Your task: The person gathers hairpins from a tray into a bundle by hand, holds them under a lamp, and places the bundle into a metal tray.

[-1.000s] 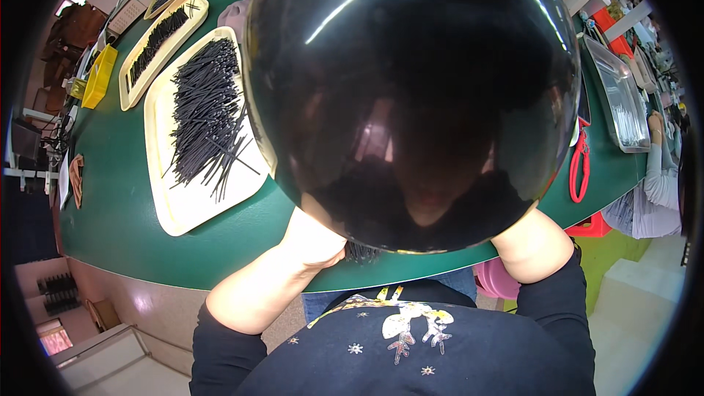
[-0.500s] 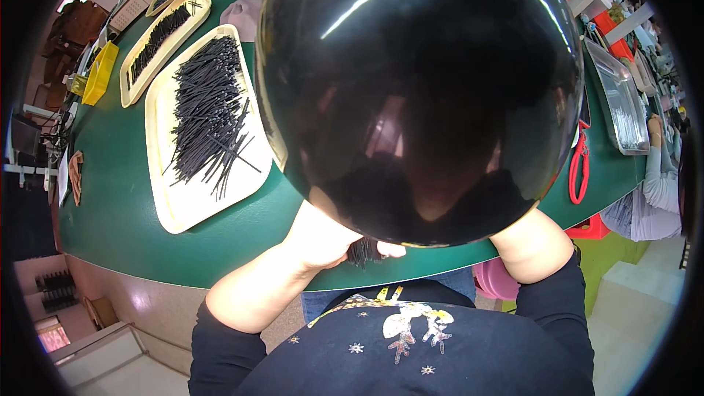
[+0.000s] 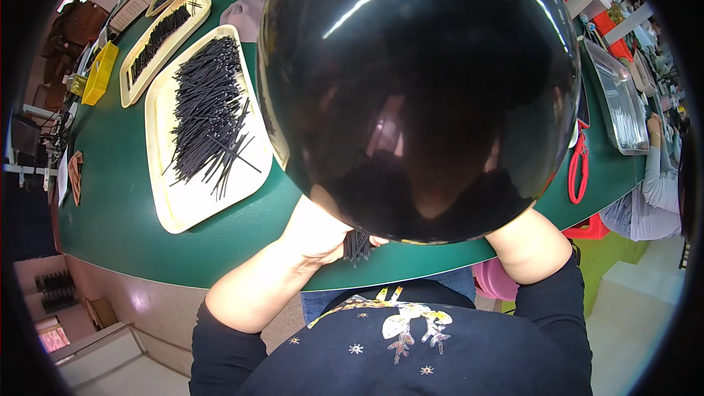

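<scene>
1. The left hand (image 3: 323, 231) had its fingers closed round a small bundle of thin black sticks (image 3: 357, 246), held at the near edge of the green desk (image 3: 117, 213)
2. The right hand was hidden behind a large glossy black balloon (image 3: 422, 88); I could not tell how its fingers stood
3. A cream rectangular tray (image 3: 183, 202) of loose black sticks lay on the desk to the left, well apart
4. A red looped cord (image 3: 578, 169) lay to the right
</scene>
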A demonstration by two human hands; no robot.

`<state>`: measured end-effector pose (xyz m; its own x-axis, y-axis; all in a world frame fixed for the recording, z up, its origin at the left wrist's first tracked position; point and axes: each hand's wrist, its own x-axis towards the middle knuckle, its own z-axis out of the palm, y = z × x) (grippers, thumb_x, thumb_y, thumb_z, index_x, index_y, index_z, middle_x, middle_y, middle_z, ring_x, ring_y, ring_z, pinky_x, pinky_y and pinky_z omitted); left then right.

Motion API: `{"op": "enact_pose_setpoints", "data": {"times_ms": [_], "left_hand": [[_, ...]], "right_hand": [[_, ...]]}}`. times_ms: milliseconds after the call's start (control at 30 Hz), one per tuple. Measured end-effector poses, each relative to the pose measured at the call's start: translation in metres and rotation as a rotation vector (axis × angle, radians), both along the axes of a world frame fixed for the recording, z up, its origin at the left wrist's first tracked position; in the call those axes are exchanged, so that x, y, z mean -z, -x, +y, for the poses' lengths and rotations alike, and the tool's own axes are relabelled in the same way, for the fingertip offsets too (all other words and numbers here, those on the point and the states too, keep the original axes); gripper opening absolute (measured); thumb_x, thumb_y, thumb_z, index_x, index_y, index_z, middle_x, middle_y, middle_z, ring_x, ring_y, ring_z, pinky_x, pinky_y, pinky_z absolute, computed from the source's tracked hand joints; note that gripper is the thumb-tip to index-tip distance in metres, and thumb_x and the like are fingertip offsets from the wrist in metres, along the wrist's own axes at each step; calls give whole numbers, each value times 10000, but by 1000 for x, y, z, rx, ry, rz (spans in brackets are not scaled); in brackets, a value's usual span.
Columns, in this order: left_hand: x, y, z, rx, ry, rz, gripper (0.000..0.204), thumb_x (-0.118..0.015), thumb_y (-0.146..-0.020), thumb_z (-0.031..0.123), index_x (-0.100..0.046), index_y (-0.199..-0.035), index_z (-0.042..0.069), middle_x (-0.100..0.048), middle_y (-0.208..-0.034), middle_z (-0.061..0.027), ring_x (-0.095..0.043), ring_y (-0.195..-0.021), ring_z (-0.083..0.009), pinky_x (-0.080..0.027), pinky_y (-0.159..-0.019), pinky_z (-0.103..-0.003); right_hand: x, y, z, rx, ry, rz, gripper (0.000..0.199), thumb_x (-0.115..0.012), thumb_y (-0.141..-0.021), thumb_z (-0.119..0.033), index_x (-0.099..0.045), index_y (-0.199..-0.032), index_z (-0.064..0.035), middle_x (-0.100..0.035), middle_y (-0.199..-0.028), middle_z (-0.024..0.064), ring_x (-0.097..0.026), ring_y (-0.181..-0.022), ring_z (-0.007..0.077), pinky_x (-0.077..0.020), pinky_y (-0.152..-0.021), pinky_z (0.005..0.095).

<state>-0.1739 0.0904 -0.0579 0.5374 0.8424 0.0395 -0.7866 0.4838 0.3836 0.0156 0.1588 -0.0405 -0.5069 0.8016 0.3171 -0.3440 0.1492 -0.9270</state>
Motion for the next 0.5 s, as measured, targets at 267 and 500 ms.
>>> {"op": "enact_pose_setpoints", "data": {"times_ms": [267,500], "left_hand": [[-14,-5,-3,-102,-43,461,279,-691,-846,144,-595,-1041,-31,-651,-812,-114,-640,-631,-175,-548,-581,-289],[-6,-3,-3,-148,68,403,258,-669,-859,97,-583,-1064,-35,-651,-842,-129,-652,-639,-187,-564,-592,-304]], "right_hand": [[2,8,1,19,-12,-17,644,-741,-758,-67,-426,-1311,25,-556,-1210,137,-566,-1075,210,-465,-914,327],[1,-5,-2,13,-21,6,617,-735,-759,-63,-443,-1296,28,-577,-1180,133,-579,-1050,203,-473,-896,321]]}}
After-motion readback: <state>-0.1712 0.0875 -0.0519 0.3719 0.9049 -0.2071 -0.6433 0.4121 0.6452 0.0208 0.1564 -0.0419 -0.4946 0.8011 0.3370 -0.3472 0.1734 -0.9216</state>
